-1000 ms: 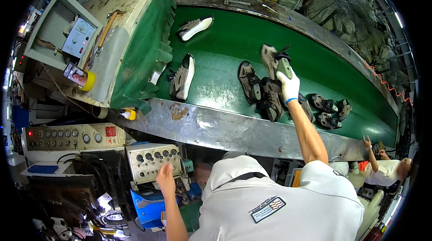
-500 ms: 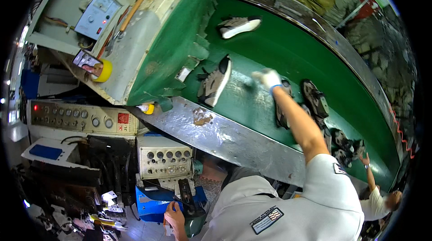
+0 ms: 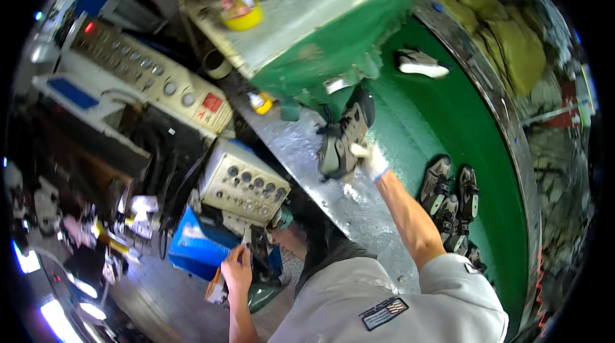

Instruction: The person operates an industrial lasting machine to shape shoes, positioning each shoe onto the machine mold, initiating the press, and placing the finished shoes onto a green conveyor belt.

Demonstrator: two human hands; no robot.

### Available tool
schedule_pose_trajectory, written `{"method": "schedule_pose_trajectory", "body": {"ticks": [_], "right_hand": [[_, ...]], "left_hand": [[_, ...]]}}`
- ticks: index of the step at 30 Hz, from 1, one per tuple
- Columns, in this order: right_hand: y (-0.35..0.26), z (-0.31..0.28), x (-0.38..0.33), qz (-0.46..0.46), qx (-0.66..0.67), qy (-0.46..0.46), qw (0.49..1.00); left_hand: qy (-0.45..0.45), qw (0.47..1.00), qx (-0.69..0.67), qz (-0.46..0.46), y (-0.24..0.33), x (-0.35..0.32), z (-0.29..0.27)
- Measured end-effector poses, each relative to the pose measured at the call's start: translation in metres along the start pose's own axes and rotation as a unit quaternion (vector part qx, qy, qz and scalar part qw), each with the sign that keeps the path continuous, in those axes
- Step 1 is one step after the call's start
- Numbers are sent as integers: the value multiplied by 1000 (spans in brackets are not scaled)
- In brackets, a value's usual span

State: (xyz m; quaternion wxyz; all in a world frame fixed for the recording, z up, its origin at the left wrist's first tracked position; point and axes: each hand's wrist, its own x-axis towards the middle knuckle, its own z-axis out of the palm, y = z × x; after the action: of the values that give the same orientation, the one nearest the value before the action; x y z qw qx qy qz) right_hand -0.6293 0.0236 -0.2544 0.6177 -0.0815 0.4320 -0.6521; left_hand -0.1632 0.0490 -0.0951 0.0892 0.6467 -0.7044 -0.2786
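The grip of the gloved right hand (image 3: 370,158) closes on a grey shoe upper (image 3: 343,138), which lies at the near edge of the green conveyor belt (image 3: 442,118), just under the green machine housing (image 3: 333,41). Right of that grip, several dark uppers (image 3: 451,195) cluster on the belt. The bare left hand (image 3: 238,270) hangs low, fingers curled around a small orange-tipped object (image 3: 216,286), beside a blue box (image 3: 192,250).
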Motion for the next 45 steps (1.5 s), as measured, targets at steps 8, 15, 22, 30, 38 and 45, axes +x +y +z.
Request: {"method": "schedule_pose_trajectory", "body": {"ticks": [8,15,22,30,38,45], "right_hand": [[87,219,-105,229,235,-224,918],[116,374,-147,231,-51,-231,944],[179,436,-139,227,-115,-252,934],[220,483,-120,184,-110,-285,934],[260,506,-106,177,-21,-263,948],[280,492,-97,162,-43,-257,952]], "left_hand": [[-25,807,-586,-72,40,72,-71],[101,754,-628,-162,-76,40,-126],[279,691,-646,-163,-128,12,-145],[355,658,-657,-97,-162,22,-157],[282,631,-710,-138,-162,39,-155],[201,650,-715,-164,-195,41,-118]]}}
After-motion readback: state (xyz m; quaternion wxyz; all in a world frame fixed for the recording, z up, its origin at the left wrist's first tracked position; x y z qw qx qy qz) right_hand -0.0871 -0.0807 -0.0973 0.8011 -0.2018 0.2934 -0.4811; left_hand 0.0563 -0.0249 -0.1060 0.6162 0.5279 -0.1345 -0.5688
